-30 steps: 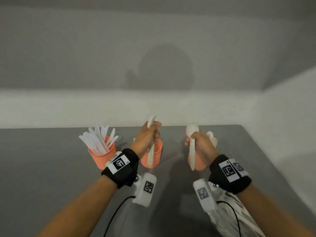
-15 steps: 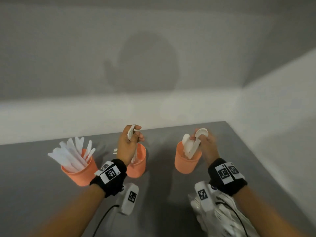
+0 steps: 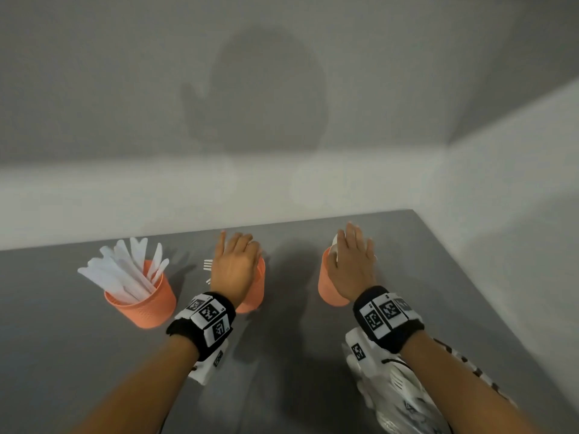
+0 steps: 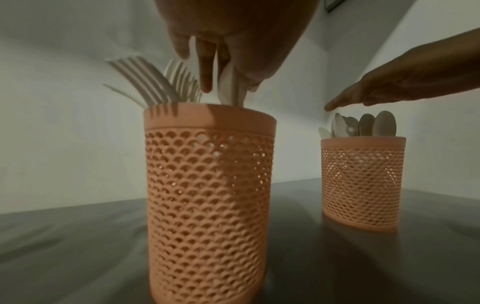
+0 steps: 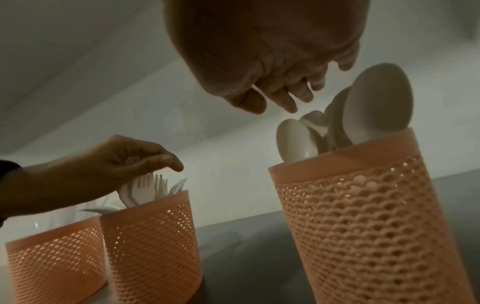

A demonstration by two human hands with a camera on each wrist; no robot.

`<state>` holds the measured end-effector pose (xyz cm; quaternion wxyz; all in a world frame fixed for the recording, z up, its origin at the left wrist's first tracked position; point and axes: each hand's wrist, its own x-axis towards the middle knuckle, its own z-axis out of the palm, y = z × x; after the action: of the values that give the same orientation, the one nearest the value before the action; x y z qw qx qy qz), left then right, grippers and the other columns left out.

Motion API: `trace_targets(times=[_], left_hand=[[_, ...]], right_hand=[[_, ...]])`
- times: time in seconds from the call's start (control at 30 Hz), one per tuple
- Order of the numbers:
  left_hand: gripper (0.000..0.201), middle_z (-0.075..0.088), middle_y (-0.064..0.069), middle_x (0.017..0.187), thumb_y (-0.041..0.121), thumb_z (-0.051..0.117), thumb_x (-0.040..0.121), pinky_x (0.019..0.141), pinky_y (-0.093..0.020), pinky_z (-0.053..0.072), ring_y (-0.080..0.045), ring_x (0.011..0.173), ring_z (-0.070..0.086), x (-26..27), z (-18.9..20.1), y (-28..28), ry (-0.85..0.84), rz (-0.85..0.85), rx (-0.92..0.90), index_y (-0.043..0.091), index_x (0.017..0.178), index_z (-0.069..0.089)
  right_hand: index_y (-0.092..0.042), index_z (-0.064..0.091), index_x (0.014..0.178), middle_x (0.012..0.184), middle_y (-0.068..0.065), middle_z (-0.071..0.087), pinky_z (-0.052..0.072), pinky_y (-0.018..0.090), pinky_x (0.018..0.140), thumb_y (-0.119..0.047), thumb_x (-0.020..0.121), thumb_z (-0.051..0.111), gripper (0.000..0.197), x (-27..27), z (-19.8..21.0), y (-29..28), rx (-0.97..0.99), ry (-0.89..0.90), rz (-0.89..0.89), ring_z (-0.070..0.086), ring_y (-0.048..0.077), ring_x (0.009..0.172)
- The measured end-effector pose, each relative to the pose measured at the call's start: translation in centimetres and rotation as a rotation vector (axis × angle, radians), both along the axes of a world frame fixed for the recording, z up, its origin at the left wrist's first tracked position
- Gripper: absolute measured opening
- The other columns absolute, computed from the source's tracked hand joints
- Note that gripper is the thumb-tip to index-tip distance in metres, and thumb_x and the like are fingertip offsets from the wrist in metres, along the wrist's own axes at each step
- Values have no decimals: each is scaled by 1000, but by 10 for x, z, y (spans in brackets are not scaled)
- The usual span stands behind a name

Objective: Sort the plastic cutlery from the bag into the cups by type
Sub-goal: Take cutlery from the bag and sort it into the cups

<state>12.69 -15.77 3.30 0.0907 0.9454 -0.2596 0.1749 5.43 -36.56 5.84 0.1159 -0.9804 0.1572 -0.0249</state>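
Three orange mesh cups stand in a row on the grey table. The left cup holds white knives. My left hand hovers flat over the middle cup, which holds forks. Its straight fingers touch one white piece standing in that cup. My right hand spreads open just above the right cup, full of spoons, and holds nothing. The bag of cutlery lies under my right forearm.
A pale wall runs close behind the cups and another along the table's right edge. Bare grey tabletop lies to the left and in front of the cups. Cables trail from both wrists.
The left hand lowered its fork into the middle cup and the right hand dropped its spoon into the right cup. Both hands went from gripping to flat, straight fingers.
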Motion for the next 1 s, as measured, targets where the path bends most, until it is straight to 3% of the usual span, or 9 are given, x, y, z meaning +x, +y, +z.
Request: trace_targets(times=[0.1, 0.2, 0.3, 0.4, 0.63, 0.73, 0.83, 0.9, 1.0], left_hand=[[54, 63, -15, 119, 38, 28, 91, 109, -56, 13, -33, 123, 52, -4, 7, -2, 90, 120, 144, 2, 109, 64], [76, 25, -15, 153, 59, 18, 93, 113, -57, -4, -28, 145, 14, -3, 17, -6, 248, 254, 237, 2, 142, 29], [85, 7, -15, 157, 65, 18, 89, 113, -57, -4, -28, 146, 2, -2, 25, -6, 328, 314, 168, 6, 148, 5], [83, 4, -17, 157, 61, 24, 91, 115, -54, -3, -30, 146, 1, -10, 36, -2, 313, 252, 3, 8, 148, -2], [61, 31, -16, 147, 31, 44, 96, 110, -39, 29, -28, 135, 31, -64, 68, -32, 365, -157, -464, 11, 147, 18], [42, 51, -11, 118, 19, 53, 90, 93, -38, 45, -24, 104, 53, -94, 68, -58, 543, -299, -555, 10, 130, 43], [22, 58, -10, 95, 20, 52, 85, 78, -29, 47, -23, 85, 56, -125, 61, -84, 723, -406, -510, 8, 102, 57], [6, 61, -10, 85, 9, 53, 88, 70, -16, 44, -18, 75, 55, -142, 50, -97, 831, -446, -467, 10, 86, 59], [10, 68, -9, 85, 11, 59, 84, 78, -30, 50, -15, 75, 57, -160, 27, -114, 881, -496, -381, 12, 82, 69]], right_hand=[[-2, 6, 148, 158, 16, -2, -4, 42, 118, -40, 99, 23, 64, 2, -6, 2, -47, 89, -9, -3, 27, 146], [-7, 2, 149, 157, 16, -7, -6, 42, 117, -48, 97, 25, 69, 5, -9, 1, -24, 121, -2, -7, 28, 146], [-14, 7, 150, 158, 16, -6, -5, 41, 117, -45, 97, 31, 65, 5, -2, -1, 122, 49, -11, -7, 28, 146], [-14, 18, 148, 158, 16, 5, 1, 39, 117, -34, 97, 39, 59, -4, 13, -7, 254, -178, -25, 1, 27, 146], [-9, 52, 130, 137, 10, 51, 31, 27, 104, -22, 95, 49, 38, -56, 60, -30, 571, -227, -31, 45, 23, 128], [-7, 63, 107, 106, 10, 67, 42, 24, 83, -19, 93, 52, 21, -89, 66, -39, 584, -245, -48, 61, 21, 97], [-9, 60, 79, 70, 3, 61, 45, 16, 57, -11, 94, 51, 18, -127, 60, -46, 696, -133, -53, 55, 13, 60], [4, 64, 86, 73, 11, 66, 44, 11, 46, -9, 93, 51, 20, -151, 48, -51, 617, 26, -95, 52, 10, 53], [11, 64, 87, 97, 26, 68, 44, 23, 58, -9, 89, 50, 25, -179, 25, -57, 356, 245, -98, 51, 19, 61]])
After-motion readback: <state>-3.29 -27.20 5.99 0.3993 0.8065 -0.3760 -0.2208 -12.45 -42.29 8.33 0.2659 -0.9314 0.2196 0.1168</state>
